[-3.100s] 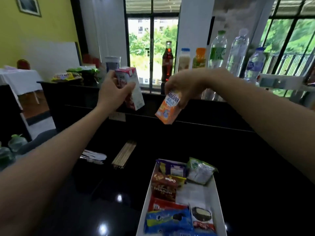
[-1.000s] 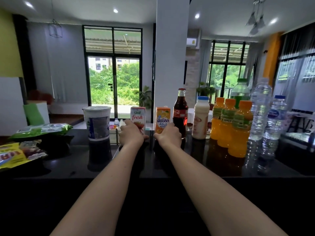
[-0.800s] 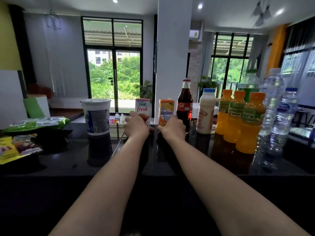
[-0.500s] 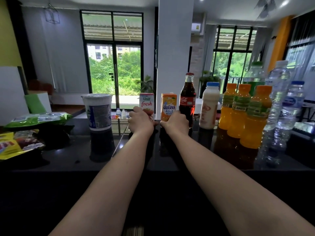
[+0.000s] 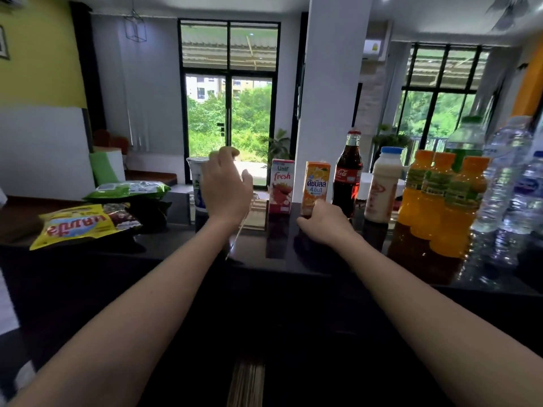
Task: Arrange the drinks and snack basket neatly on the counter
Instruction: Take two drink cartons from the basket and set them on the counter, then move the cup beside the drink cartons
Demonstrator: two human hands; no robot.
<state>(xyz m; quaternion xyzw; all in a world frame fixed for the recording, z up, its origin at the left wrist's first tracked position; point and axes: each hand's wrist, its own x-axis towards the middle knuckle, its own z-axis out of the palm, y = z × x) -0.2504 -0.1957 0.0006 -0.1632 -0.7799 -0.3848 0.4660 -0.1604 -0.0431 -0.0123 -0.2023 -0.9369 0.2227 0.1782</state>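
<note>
The black counter (image 5: 176, 245) carries the drinks in a row: water bottles (image 5: 505, 171) far right, then 3 orange juice bottles (image 5: 440, 201). The tall white cup (image 5: 194, 186) looks light and easily tipped, so it is best taken round its middle. The left hand (image 5: 226, 183) hovers before it, spread and empty. The strawberry carton (image 5: 281, 186) stands free, just beside the orange carton (image 5: 316, 183). Both are light and squashy, so their flat sides suit a gentle pinch. The right hand (image 5: 323, 223) curls at the orange carton's foot, but whether it grips cannot be told.
</note>
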